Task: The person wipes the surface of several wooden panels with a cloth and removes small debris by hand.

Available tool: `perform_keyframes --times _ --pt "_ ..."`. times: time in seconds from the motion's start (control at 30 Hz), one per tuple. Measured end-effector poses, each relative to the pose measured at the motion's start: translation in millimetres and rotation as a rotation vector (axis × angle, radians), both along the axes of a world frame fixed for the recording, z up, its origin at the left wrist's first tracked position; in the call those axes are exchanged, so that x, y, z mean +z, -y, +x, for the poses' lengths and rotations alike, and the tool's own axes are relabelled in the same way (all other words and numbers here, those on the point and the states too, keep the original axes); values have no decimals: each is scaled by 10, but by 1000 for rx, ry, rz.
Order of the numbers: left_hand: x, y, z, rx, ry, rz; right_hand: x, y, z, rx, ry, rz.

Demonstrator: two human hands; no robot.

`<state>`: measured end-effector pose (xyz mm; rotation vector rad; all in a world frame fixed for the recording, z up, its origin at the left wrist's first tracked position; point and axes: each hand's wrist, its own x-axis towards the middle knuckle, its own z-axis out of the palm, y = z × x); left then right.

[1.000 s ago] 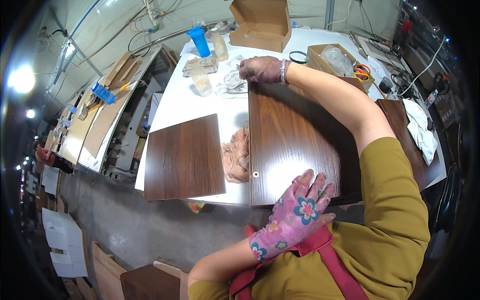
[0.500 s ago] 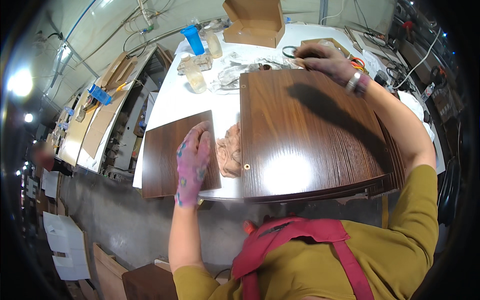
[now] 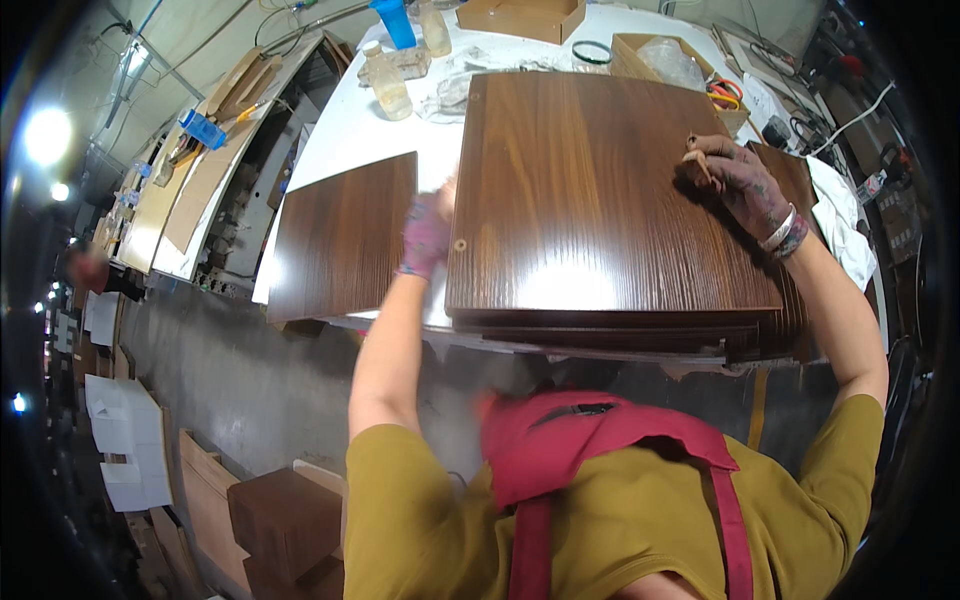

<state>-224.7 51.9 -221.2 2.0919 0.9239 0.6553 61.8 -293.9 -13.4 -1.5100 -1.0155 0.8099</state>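
R hand [image 3: 752, 190] pinching sm. brown item [image 3: 704, 172], lg. panel's [image 3: 570, 190] 3 o'clock; L hand [image 3: 427, 237] approx. 9 o'clock, blurred, grip unclear.

The gloved left hand [image 3: 426, 238] has left the smaller wood-grain panel [image 3: 340, 235] for the gap at the 9 o'clock edge of the larger panel [image 3: 585, 195]. The gloved right hand [image 3: 745, 188] has swung from that panel's 12 o'clock edge to its 3 o'clock side, fingers curled.
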Motion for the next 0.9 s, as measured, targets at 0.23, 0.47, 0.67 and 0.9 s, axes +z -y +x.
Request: perform_keyframes --times 0.23,0.47,0.67,0.9 --pt "2293 575 -1037 -187 547 -282 -251 229 364 -44 -39 64" --pt "2409 1866 -820 -539 -59 380 -197 78 288 102 -371 173" --pt "2390 2076 -814 -674 -513 714 -251 -147 900 321 -281 68" --pt "2395 2629 -397 -620 -578 747 -317 -94 922 383 -511 111"
